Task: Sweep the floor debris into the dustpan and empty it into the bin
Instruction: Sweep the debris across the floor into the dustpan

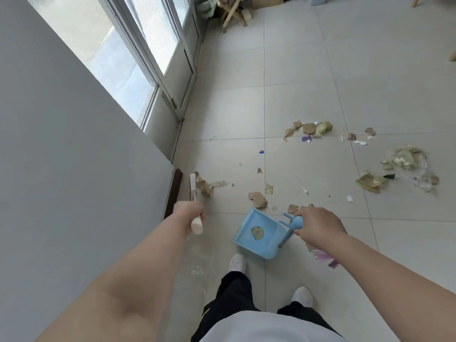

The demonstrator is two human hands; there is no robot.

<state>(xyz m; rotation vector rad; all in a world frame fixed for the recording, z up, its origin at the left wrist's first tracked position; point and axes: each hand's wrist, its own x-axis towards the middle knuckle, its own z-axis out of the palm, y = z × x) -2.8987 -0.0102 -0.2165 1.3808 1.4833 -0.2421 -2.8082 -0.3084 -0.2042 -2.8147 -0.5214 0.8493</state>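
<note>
My left hand grips the pale handle of a small white brush, whose head points down at torn cardboard scraps by the wall. My right hand holds the handle of a light blue dustpan with a round sticker inside; the pan hangs tilted just above the floor, in front of my feet. Cardboard bits lie just beyond its mouth. More debris, brown card and crumpled wrappers, is spread across the tiles to the right, with clear plastic and yellowish film farther out. No bin is in view.
A grey wall and glass sliding doors run along the left. A wooden stool and boxes stand at the far end. Purple plastic scraps lie under my right forearm. My white-shoed feet stand on the tiles.
</note>
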